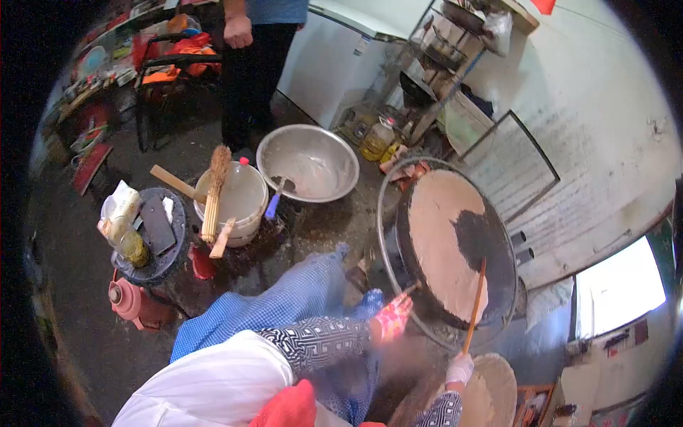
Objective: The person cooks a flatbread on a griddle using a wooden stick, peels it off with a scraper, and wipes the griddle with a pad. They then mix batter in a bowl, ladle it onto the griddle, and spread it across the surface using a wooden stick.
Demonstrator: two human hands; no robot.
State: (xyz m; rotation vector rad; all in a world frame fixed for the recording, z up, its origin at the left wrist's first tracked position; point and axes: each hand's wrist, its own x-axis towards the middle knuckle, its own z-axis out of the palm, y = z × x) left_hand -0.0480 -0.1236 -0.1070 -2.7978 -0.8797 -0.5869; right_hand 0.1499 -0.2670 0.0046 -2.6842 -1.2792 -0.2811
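My left hand [393, 317], in a pink patterned glove, is closed at the near rim of the round griddle; a short brownish tip sticks out past its fingers, the rest hidden. In a white glove, my right hand [459, 368] grips a long thin wooden stick [475, 306], whose far end lies over the griddle. Pale batter [437, 235] covers much of the dark griddle [501, 281], with a bare dark patch toward its right side. A metal ring [385, 249] surrounds the griddle. Below my right hand are round, pale flat sheets [498, 391].
A steel basin [307, 135] and a white bucket [245, 196] with a brush [215, 185] across it stand left of the griddle. Farther left are a small round stool [167, 263] and a pink flask [135, 302]. A person [267, 64] stands behind, near a white freezer [331, 64].
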